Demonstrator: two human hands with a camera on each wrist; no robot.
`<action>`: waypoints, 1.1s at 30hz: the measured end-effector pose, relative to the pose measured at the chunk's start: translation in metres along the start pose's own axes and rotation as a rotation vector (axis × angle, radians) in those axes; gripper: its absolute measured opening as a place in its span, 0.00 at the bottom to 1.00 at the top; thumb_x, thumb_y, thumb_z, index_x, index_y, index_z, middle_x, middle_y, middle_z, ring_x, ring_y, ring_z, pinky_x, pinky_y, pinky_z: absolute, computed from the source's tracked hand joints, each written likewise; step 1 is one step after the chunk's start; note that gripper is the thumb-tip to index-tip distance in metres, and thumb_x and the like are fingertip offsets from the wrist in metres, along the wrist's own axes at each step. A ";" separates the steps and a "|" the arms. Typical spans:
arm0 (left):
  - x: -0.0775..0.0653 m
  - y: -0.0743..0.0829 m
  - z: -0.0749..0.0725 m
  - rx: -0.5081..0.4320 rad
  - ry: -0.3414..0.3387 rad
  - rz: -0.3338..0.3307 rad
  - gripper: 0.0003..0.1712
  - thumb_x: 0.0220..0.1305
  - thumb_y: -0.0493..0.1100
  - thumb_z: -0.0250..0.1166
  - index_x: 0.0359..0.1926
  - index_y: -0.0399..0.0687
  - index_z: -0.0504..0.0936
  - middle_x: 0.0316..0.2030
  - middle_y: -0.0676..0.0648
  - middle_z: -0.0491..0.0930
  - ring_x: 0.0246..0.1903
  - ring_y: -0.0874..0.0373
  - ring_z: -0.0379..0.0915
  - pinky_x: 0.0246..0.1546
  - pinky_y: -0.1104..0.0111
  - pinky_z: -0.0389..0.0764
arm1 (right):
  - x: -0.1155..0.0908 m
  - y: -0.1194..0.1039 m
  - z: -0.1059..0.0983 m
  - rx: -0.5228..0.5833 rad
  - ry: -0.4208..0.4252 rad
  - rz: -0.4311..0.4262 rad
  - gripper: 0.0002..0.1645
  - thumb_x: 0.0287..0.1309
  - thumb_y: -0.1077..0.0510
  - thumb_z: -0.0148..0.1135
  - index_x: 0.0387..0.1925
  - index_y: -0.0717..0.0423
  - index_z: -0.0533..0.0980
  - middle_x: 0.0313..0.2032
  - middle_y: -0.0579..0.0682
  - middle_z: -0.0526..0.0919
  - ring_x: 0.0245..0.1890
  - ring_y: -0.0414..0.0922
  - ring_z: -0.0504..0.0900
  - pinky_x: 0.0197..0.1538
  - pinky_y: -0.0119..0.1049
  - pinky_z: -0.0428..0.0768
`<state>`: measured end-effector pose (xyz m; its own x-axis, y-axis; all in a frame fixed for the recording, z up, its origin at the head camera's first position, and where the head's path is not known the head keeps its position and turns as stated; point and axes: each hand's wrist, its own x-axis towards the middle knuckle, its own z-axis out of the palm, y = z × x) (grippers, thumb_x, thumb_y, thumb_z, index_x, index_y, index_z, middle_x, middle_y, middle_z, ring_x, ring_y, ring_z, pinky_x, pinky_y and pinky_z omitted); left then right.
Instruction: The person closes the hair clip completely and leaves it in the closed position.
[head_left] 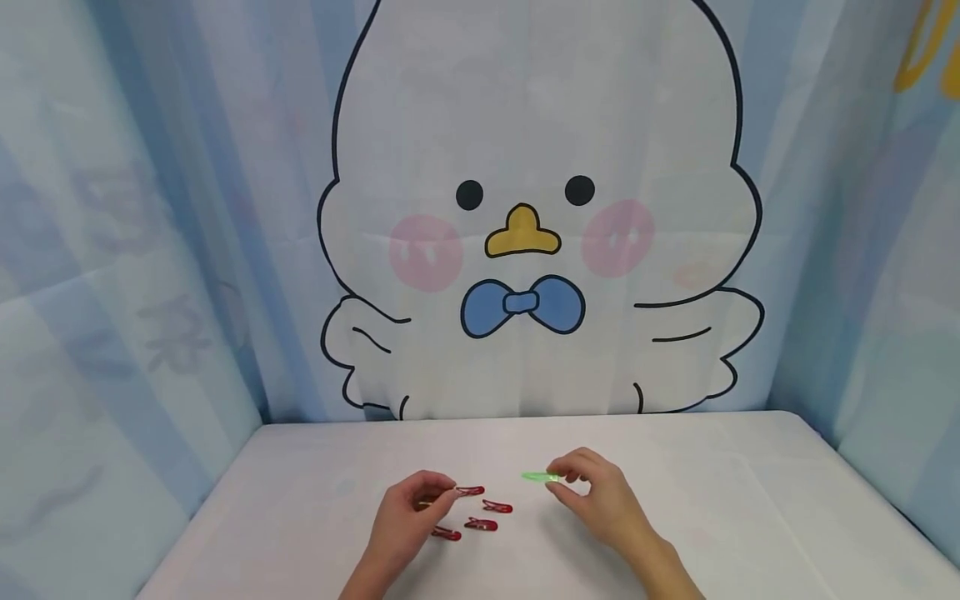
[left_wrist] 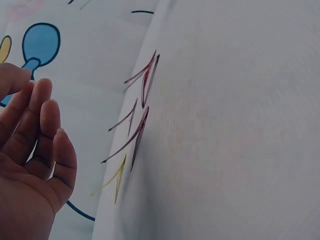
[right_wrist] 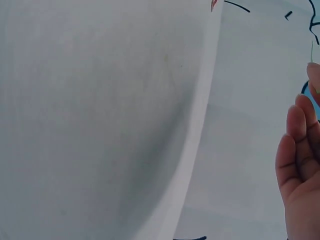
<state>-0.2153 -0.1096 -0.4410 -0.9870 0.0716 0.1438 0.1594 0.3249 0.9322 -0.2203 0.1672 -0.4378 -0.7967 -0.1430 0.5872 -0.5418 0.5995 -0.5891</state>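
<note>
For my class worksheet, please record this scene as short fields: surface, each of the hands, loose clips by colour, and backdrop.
Surface: white table
Left hand: beside the red clips; nothing visibly held
Right hand: pinches a green clip between thumb and fingers
Loose clips: four red, plus one yellow clip, mostly hidden by the left hand in the head view
Backdrop: cartoon bird with a blue bow tie

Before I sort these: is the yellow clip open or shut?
Open: in the left wrist view, the yellow clip shows two arms spread in a V.
</note>
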 end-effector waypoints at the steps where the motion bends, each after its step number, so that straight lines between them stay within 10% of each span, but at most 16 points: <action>1: 0.001 -0.002 -0.002 0.015 -0.004 0.000 0.10 0.66 0.41 0.69 0.44 0.40 0.84 0.37 0.51 0.83 0.38 0.55 0.78 0.40 0.69 0.80 | 0.000 0.002 -0.001 0.002 -0.003 -0.006 0.18 0.45 0.70 0.78 0.34 0.46 0.84 0.33 0.33 0.80 0.32 0.38 0.78 0.38 0.39 0.79; 19: 0.011 -0.020 -0.028 0.128 -0.199 -0.004 0.10 0.64 0.41 0.70 0.43 0.42 0.83 0.36 0.52 0.82 0.36 0.56 0.76 0.39 0.62 0.79 | 0.005 0.040 -0.032 -0.010 -0.203 0.301 0.08 0.53 0.60 0.76 0.35 0.49 0.84 0.29 0.40 0.78 0.28 0.38 0.74 0.31 0.33 0.73; 33: 0.016 -0.025 -0.047 0.261 -0.343 0.017 0.07 0.61 0.37 0.72 0.40 0.46 0.84 0.34 0.54 0.80 0.34 0.56 0.73 0.35 0.68 0.76 | 0.011 0.062 -0.035 -0.013 -0.340 0.367 0.06 0.54 0.60 0.75 0.34 0.51 0.84 0.28 0.42 0.78 0.30 0.43 0.74 0.33 0.34 0.72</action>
<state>-0.2357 -0.1611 -0.4465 -0.9273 0.3743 -0.0013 0.2190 0.5457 0.8089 -0.2538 0.2305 -0.4488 -0.9776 -0.1680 0.1270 -0.2077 0.6682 -0.7144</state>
